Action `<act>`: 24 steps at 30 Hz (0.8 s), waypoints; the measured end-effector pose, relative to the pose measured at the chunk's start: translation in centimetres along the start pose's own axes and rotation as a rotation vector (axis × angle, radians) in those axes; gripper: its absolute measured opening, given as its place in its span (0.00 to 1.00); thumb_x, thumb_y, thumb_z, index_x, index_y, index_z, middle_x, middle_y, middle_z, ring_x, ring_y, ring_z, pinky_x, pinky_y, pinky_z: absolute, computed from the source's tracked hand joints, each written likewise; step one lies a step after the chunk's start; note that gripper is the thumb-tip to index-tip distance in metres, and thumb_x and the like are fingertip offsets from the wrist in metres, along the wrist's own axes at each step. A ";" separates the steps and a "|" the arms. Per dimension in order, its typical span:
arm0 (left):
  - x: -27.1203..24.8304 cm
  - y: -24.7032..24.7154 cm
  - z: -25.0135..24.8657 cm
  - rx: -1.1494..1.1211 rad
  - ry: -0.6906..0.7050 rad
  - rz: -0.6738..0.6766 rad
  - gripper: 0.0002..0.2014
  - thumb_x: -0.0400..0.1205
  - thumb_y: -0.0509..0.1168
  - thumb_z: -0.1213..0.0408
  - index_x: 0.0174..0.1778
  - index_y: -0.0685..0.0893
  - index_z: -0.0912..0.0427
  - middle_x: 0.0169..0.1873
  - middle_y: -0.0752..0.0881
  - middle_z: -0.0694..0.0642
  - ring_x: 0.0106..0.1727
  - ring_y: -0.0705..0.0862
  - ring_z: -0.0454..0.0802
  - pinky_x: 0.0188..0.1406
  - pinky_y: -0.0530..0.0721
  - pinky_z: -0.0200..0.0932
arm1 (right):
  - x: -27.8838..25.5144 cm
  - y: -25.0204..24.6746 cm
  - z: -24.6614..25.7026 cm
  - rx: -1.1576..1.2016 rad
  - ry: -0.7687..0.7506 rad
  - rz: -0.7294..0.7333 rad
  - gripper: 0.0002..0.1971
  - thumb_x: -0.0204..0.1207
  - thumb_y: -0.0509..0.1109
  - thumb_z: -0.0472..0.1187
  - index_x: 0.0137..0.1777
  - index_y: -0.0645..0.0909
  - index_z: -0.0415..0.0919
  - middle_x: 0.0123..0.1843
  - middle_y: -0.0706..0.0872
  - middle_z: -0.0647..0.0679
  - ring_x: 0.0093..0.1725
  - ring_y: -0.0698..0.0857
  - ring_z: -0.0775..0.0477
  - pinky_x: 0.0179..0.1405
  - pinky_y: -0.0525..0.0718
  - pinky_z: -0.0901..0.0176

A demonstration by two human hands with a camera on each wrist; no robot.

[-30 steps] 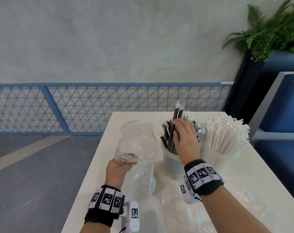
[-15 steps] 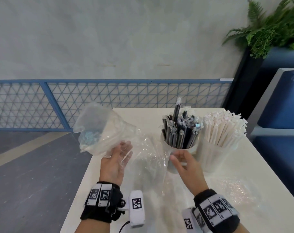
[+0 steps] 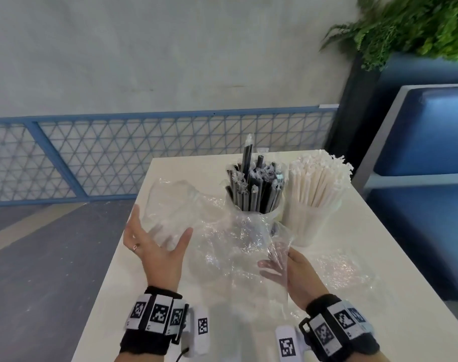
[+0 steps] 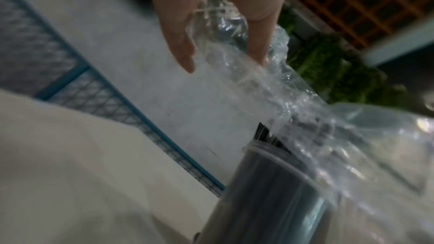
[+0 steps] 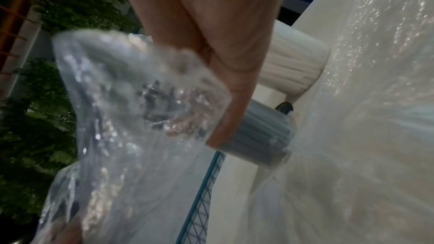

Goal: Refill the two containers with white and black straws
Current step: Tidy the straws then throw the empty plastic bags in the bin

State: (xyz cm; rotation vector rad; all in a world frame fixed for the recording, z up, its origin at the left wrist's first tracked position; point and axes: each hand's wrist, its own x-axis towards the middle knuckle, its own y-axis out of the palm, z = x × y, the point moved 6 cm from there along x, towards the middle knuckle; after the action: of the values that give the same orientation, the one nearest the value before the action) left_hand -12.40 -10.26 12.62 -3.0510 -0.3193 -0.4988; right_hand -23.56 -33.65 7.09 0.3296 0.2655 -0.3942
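Note:
A translucent cup of black wrapped straws (image 3: 254, 189) stands mid-table, and a second cup packed with white paper straws (image 3: 315, 184) touches its right side. An empty clear plastic bag (image 3: 222, 231) drapes from my left hand across the front of the black-straw cup. My left hand (image 3: 160, 231) lies palm up with fingers spread, and the bag's puffed end rests on its fingers. My right hand (image 3: 280, 259) pinches the bag's near edge between thumb and fingers, just in front of the cups. In the left wrist view the bag (image 4: 258, 81) streams past the black-straw cup (image 4: 265, 192).
The white table (image 3: 379, 244) carries another crumpled clear bag (image 3: 340, 267) at the right front. A blue mesh railing (image 3: 92, 158) runs behind and left of the table. A blue padded bench (image 3: 432, 142) and a fern planter (image 3: 418, 24) stand at the right.
My right hand left the black straws, drew back toward me and took the bag's edge. My left hand opened from its grip and now cradles the bag, which has spread out.

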 end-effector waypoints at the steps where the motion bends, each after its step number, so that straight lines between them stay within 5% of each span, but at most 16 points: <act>1: -0.2 0.2 -0.3 0.133 0.069 0.047 0.37 0.63 0.80 0.64 0.67 0.73 0.44 0.72 0.54 0.48 0.67 0.70 0.41 0.61 0.78 0.39 | -0.2 -0.1 -0.1 0.011 0.013 0.012 0.09 0.82 0.57 0.30 0.44 0.78 0.34 0.36 0.80 0.43 0.38 0.90 0.46 0.51 0.87 0.45; 4: -1.0 1.0 -0.9 0.446 0.231 0.176 0.15 0.64 0.73 0.42 0.42 0.82 0.42 0.70 0.69 0.50 0.75 0.63 0.49 0.75 0.61 0.50 | -0.6 -0.7 -0.5 0.023 0.034 0.013 0.09 0.83 0.55 0.32 0.46 0.77 0.35 0.38 0.80 0.42 0.38 0.89 0.45 0.45 0.89 0.48; 6: -1.5 1.7 -1.6 0.509 0.222 0.276 0.15 0.69 0.63 0.39 0.32 0.80 0.47 0.49 0.83 0.39 0.59 0.78 0.39 0.73 0.63 0.46 | -0.7 -1.9 -0.4 0.036 0.011 -0.031 0.11 0.84 0.55 0.41 0.53 0.77 0.37 0.49 0.80 0.40 0.44 0.88 0.42 0.46 0.88 0.47; 8: -2.3 2.7 -1.9 0.413 0.144 0.406 0.20 0.76 0.63 0.45 0.28 0.78 0.58 0.29 0.84 0.40 0.33 0.82 0.35 0.50 0.74 0.27 | -1.0 -3.4 -0.2 0.046 0.024 -0.050 0.24 0.79 0.53 0.63 0.64 0.72 0.46 0.57 0.78 0.42 0.53 0.86 0.41 0.49 0.87 0.46; 9: -2.8 3.2 -2.1 0.375 0.120 0.433 0.19 0.79 0.64 0.52 0.27 0.78 0.60 0.27 0.84 0.41 0.28 0.81 0.39 0.37 0.75 0.24 | -1.1 -4.1 0.0 0.050 0.024 -0.031 0.34 0.70 0.53 0.73 0.67 0.69 0.51 0.60 0.79 0.45 0.57 0.86 0.42 0.50 0.87 0.47; 11: -3.7 3.9 -2.6 0.358 0.115 0.430 0.17 0.81 0.62 0.56 0.27 0.78 0.59 0.28 0.85 0.43 0.23 0.79 0.44 0.28 0.76 0.27 | -1.5 -5.2 1.0 0.014 -0.004 0.011 0.46 0.54 0.59 0.82 0.70 0.67 0.57 0.62 0.81 0.52 0.59 0.86 0.44 0.49 0.88 0.50; 13: -4.7 4.8 -3.0 0.313 0.095 0.431 0.15 0.82 0.60 0.56 0.31 0.79 0.56 0.30 0.85 0.46 0.19 0.77 0.45 0.27 0.78 0.33 | -1.9 -7.1 2.1 -0.106 -0.055 -0.004 0.40 0.61 0.65 0.73 0.71 0.69 0.54 0.62 0.83 0.53 0.56 0.88 0.46 0.50 0.87 0.50; 15: -5.5 6.0 -3.0 0.240 0.027 0.453 0.10 0.82 0.61 0.58 0.36 0.79 0.55 0.30 0.86 0.50 0.17 0.75 0.46 0.24 0.79 0.41 | -2.1 -9.4 3.3 -0.258 -0.084 -0.078 0.21 0.75 0.69 0.48 0.66 0.77 0.42 0.57 0.85 0.42 0.47 0.87 0.46 0.50 0.86 0.50; 17: -6.5 7.4 -2.9 0.157 -0.051 0.501 0.10 0.82 0.60 0.59 0.36 0.75 0.57 0.26 0.85 0.55 0.15 0.72 0.47 0.16 0.76 0.42 | -2.2 -11.8 4.2 -0.356 -0.089 -0.123 0.09 0.75 0.68 0.31 0.54 0.82 0.37 0.50 0.83 0.33 0.39 0.84 0.46 0.45 0.86 0.54; 20: -8.0 9.8 -1.9 -0.042 -0.244 0.494 0.16 0.84 0.57 0.60 0.31 0.68 0.60 0.20 0.77 0.53 0.14 0.67 0.46 0.12 0.70 0.37 | -2.1 -16.1 5.0 -0.367 -0.081 -0.209 0.05 0.76 0.67 0.29 0.48 0.82 0.37 0.45 0.81 0.35 0.38 0.82 0.47 0.41 0.85 0.55; 24: -10.1 12.7 -0.1 -0.255 -0.500 0.378 0.14 0.85 0.56 0.63 0.32 0.70 0.60 0.23 0.76 0.54 0.14 0.73 0.44 0.13 0.73 0.34 | -1.4 -21.1 5.7 -0.421 -0.066 -0.304 0.04 0.77 0.67 0.32 0.43 0.82 0.39 0.44 0.82 0.39 0.45 0.80 0.43 0.37 0.83 0.60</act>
State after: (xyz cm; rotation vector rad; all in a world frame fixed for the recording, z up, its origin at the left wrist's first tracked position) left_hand -19.21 -24.64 9.54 -3.3189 0.3401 0.2675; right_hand -32.53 -53.57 7.22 -0.1402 0.3271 -0.6338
